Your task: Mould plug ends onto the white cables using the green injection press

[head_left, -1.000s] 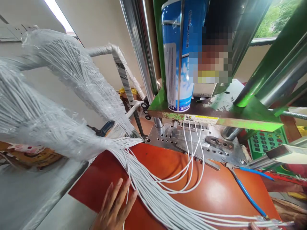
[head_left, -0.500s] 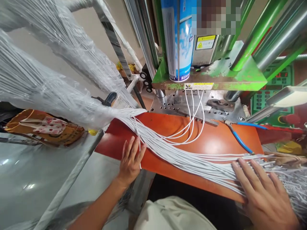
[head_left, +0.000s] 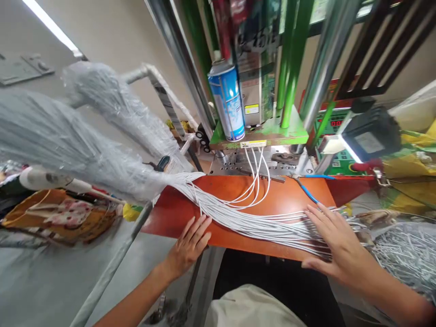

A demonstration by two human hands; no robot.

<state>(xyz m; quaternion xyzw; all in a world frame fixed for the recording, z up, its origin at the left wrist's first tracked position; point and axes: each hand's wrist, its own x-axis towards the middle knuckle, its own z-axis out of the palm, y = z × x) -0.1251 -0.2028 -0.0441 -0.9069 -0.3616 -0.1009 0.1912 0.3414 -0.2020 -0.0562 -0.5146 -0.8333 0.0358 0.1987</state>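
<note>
A long bundle of thin white cables (head_left: 245, 224) runs across an orange-red board (head_left: 293, 193). My left hand (head_left: 190, 247) rests at the board's front edge, fingers stretched out and holding nothing. Just beyond its fingertips, one strand crosses away from the bundle. My right hand (head_left: 340, 238) lies over the bundle near the board's right end, fingers extended and thumb spread toward the front edge. Several cables loop up from the bundle to the green press (head_left: 286, 138), where their ends are hidden. Blue-handled pliers (head_left: 309, 190) lie beyond my right hand.
A blue spray can (head_left: 227, 102) stands on the press. Plastic-wrapped cable bundles (head_left: 78, 145) slope down from the left. A heap of cable ends (head_left: 407, 254) sits at the right, below a lamp (head_left: 371, 136). An orange bag (head_left: 61, 215) is at the left.
The camera view has tilted up and shifted. My left hand has drawn back toward the board's front edge, off the single strand. My right thumb now shows, spread from the fingers.
</note>
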